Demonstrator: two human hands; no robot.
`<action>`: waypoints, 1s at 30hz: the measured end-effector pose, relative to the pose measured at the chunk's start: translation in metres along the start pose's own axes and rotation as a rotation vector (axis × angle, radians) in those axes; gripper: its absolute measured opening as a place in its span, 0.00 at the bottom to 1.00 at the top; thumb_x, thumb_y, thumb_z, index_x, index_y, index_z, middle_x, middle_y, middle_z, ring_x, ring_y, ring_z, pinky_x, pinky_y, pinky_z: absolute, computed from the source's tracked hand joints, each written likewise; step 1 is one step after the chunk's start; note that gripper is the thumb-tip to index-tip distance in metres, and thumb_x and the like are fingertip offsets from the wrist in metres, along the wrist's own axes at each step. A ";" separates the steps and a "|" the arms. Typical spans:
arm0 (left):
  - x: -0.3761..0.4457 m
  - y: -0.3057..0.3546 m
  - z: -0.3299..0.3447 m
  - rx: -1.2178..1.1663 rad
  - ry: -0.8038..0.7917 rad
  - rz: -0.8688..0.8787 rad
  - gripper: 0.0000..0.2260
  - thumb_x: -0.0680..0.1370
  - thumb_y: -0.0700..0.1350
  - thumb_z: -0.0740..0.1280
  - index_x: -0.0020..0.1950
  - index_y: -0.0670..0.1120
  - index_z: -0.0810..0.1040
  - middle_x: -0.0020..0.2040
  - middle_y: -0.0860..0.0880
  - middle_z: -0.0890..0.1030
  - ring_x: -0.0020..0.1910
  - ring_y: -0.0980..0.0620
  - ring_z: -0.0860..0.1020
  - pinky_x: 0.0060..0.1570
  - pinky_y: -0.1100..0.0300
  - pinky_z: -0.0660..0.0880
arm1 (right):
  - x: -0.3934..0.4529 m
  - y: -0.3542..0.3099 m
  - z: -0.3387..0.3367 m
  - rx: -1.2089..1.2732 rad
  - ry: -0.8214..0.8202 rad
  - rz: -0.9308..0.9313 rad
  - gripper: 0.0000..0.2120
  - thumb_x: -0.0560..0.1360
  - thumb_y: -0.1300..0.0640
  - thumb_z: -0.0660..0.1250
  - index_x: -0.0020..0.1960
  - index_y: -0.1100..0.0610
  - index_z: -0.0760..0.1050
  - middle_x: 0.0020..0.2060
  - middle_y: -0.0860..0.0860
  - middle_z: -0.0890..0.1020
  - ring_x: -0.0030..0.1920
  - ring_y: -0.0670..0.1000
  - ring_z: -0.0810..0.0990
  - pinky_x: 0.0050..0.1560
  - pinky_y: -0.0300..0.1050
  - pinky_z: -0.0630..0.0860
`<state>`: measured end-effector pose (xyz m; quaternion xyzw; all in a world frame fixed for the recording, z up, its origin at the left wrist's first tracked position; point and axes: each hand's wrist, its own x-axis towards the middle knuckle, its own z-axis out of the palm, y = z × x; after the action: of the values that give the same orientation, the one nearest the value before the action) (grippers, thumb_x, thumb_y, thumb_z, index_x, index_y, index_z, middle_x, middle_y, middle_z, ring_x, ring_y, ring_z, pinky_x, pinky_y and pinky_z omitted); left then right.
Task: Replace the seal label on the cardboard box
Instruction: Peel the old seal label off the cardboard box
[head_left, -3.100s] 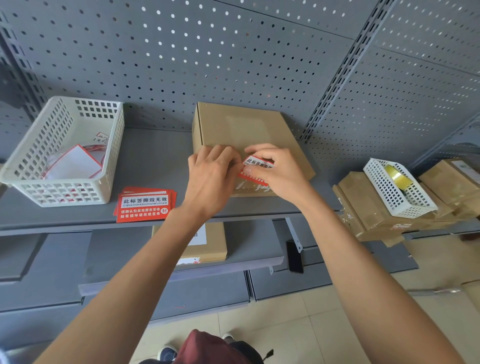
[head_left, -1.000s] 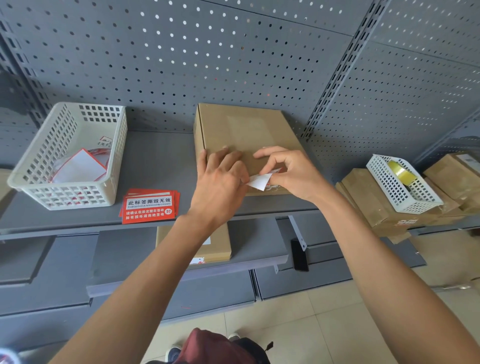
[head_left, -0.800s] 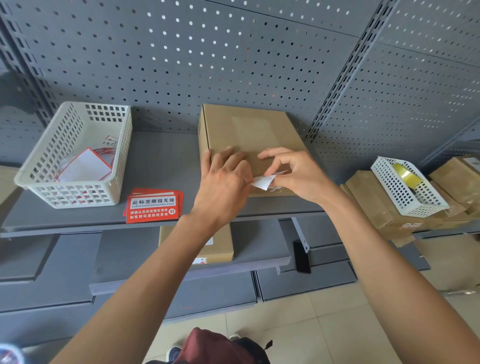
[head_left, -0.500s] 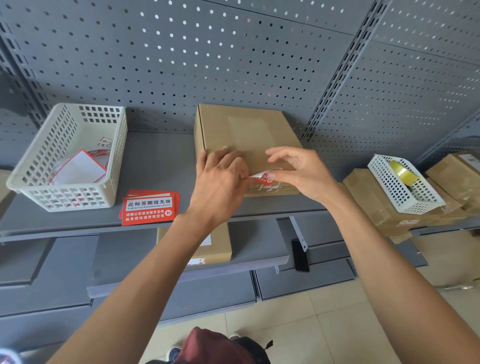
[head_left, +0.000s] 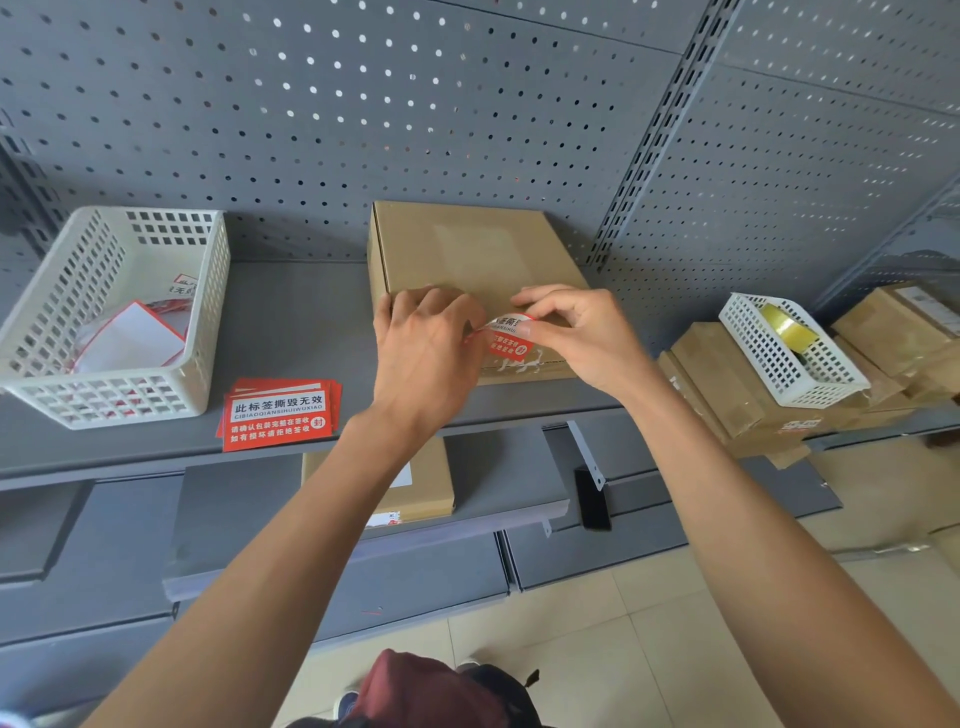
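A flat cardboard box lies on the grey shelf against the pegboard. A red and white seal label hangs over the box's front edge, printed side up, pinched at both ends. My left hand holds its left end while resting on the box's front left corner. My right hand grips the label's right end between thumb and fingers. White torn residue shows on the box's front face just below the label.
A stack of red seal labels lies on the shelf's front edge, left of the box. A white basket with label scraps stands far left. At right, cardboard boxes carry a small white basket holding yellow tape.
The label was turned from white backing side up to printed side up. Both hands now stretch it over the box's front edge, where an old label was being peeled earlier.
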<state>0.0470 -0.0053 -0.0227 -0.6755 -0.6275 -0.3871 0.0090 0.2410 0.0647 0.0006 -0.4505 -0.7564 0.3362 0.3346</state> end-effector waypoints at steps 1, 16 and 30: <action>0.001 0.000 0.000 0.007 0.001 -0.008 0.04 0.75 0.48 0.67 0.44 0.50 0.81 0.51 0.49 0.85 0.50 0.37 0.78 0.58 0.43 0.70 | 0.000 0.000 0.000 -0.002 0.006 0.002 0.03 0.72 0.62 0.76 0.44 0.57 0.85 0.55 0.49 0.85 0.59 0.46 0.83 0.65 0.53 0.77; -0.002 -0.005 -0.002 0.052 -0.059 0.033 0.10 0.78 0.53 0.65 0.48 0.49 0.81 0.54 0.48 0.84 0.50 0.36 0.77 0.59 0.41 0.70 | -0.001 -0.001 -0.002 -0.070 -0.037 -0.012 0.02 0.73 0.62 0.74 0.46 0.60 0.85 0.56 0.46 0.84 0.61 0.45 0.81 0.68 0.53 0.75; 0.000 -0.005 -0.003 0.044 -0.049 0.036 0.05 0.77 0.48 0.67 0.47 0.48 0.80 0.52 0.48 0.83 0.48 0.37 0.77 0.57 0.44 0.69 | -0.008 0.006 -0.016 -0.021 -0.015 -0.018 0.13 0.68 0.55 0.78 0.52 0.55 0.84 0.61 0.48 0.82 0.64 0.45 0.80 0.72 0.52 0.72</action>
<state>0.0413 -0.0059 -0.0230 -0.6958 -0.6235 -0.3564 0.0154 0.2595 0.0630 0.0033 -0.4447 -0.7664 0.3286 0.3269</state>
